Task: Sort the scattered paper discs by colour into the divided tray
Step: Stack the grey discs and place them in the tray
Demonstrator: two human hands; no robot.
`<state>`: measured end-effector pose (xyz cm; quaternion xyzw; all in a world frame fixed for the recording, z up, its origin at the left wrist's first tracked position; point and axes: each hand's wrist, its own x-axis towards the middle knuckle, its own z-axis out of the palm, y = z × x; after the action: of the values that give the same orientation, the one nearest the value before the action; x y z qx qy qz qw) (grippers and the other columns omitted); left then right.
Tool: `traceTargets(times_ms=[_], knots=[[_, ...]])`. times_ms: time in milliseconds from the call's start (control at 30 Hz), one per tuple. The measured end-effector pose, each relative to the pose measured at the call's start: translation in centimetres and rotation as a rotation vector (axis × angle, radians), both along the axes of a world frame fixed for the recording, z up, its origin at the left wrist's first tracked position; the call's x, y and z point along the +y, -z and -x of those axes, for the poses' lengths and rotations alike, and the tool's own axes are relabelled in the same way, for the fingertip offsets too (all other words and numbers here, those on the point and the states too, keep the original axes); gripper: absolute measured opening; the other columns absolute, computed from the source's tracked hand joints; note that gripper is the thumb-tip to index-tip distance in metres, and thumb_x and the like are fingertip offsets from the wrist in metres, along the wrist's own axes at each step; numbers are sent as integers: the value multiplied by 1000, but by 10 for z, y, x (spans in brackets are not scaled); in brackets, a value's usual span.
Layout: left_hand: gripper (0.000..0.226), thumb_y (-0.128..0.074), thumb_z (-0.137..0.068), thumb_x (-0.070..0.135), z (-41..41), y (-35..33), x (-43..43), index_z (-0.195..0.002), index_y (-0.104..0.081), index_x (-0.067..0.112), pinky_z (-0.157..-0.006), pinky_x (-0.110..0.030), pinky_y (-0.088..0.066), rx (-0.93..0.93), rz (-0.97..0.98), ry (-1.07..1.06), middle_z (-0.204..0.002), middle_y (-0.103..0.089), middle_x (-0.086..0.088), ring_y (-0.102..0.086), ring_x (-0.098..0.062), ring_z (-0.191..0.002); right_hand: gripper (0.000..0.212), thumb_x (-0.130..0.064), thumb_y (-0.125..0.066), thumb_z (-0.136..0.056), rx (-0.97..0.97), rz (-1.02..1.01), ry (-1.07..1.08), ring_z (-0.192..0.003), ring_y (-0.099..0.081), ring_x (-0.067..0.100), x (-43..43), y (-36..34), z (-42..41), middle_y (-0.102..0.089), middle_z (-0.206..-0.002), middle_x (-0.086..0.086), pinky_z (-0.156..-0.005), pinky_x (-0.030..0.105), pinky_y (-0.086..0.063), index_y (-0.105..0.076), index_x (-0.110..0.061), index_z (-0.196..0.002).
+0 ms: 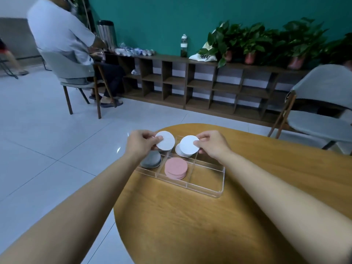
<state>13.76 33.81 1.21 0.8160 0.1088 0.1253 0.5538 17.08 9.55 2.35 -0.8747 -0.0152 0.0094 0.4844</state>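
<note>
A clear divided tray [207,189] lies on the round wooden table [190,225]. My left hand [141,142] pinches a white disc [166,142] above the tray's far left part. My right hand [212,143] pinches another white disc [188,145] just over a stack of white discs [180,151] in the far middle compartment. A pile of grey discs [151,160] sits in the left compartment, partly hidden by my left wrist. Pink discs [176,167] are stacked in the near middle compartment.
The tray's right-hand compartments [207,174] hold nothing. A grey chair [322,111] stands at the right behind the table. A seated person [62,37] is at the far left, and a low wooden shelf [200,82] with potted plants [253,42] runs along the green wall.
</note>
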Motion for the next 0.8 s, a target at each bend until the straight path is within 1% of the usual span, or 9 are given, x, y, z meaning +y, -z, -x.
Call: traceTargets(times_ms=[100, 133, 267, 367, 433, 567, 667, 733, 800], knots=[[20, -84, -87, 23, -23, 5, 17, -99, -80, 8, -67, -29, -64, 24, -78, -30, -86, -79, -9, -73, -15, -64, 19, -15, -77, -88, -6, 76, 43, -55, -64, 12, 10, 7, -18, -77, -89, 3, -62, 22, -56, -74, -13, -107], [22, -84, -87, 24, -29, 7, 20, -101, -81, 8, -64, -30, -63, 37, -102, -33, -87, -79, -9, -74, -19, -70, 19, -15, -77, -89, -7, 91, 45, -55, -63, 11, 13, 10, -22, -77, -87, 3, -59, 20, -53, -75, -13, -108], [26, -82, -89, 23, -48, 20, 25, -108, -80, 5, -55, -21, -57, 62, -183, -36, -96, -78, -11, -74, -26, -83, 18, -17, -77, -89, -3, 157, 20, -56, -60, 10, 21, 20, -33, -76, -90, 2, -53, 18, -48, -76, -13, -107], [28, -81, -90, 27, -56, 26, 25, -109, -80, 6, -67, -30, -61, 62, -327, -30, -100, -78, -11, -71, -23, -84, 22, -19, -77, -89, -37, 208, -2, -69, -60, 8, 22, 26, -36, -73, -94, -1, -65, 21, -46, -78, -13, -109], [29, -80, -90, 30, -58, 29, 25, -107, -81, 6, -65, -29, -57, 58, -417, -24, -98, -77, -9, -69, -22, -83, 24, -20, -77, -88, -64, 238, -3, -86, -61, 10, 21, 28, -37, -71, -98, -2, -75, 22, -44, -77, -15, -112], [29, -83, -88, 28, -60, 32, 25, -106, -80, 6, -71, -34, -57, 19, -508, -24, -98, -75, -9, -66, -25, -90, 21, -20, -76, -88, -107, 270, -5, -104, -57, 13, 21, 34, -36, -67, -97, -4, -81, 24, -42, -78, -16, -109], [15, -83, -88, 22, -62, 32, 24, -97, -81, 10, -69, -31, -52, -17, -561, 0, -93, -72, -6, -64, -24, -89, 16, -15, -75, -86, -134, 268, -11, -105, -59, 15, 22, 40, -36, -70, -95, 0, -80, 23, -42, -78, -15, -102], [4, -79, -89, 16, -62, 32, 24, -90, -81, 13, -73, -37, -59, -20, -599, 43, -90, -74, -4, -66, -25, -89, 13, -13, -75, -85, -158, 255, -23, -102, -60, 17, 22, 43, -35, -70, -92, 1, -78, 22, -42, -77, -16, -98], [8, -75, -90, 16, -62, 33, 25, -86, -82, 18, -75, -42, -62, -5, -647, 53, -89, -76, -2, -67, -24, -86, 10, -13, -75, -84, -181, 259, -31, -99, -61, 18, 22, 45, -35, -70, -91, 2, -76, 22, -41, -76, -16, -94]])
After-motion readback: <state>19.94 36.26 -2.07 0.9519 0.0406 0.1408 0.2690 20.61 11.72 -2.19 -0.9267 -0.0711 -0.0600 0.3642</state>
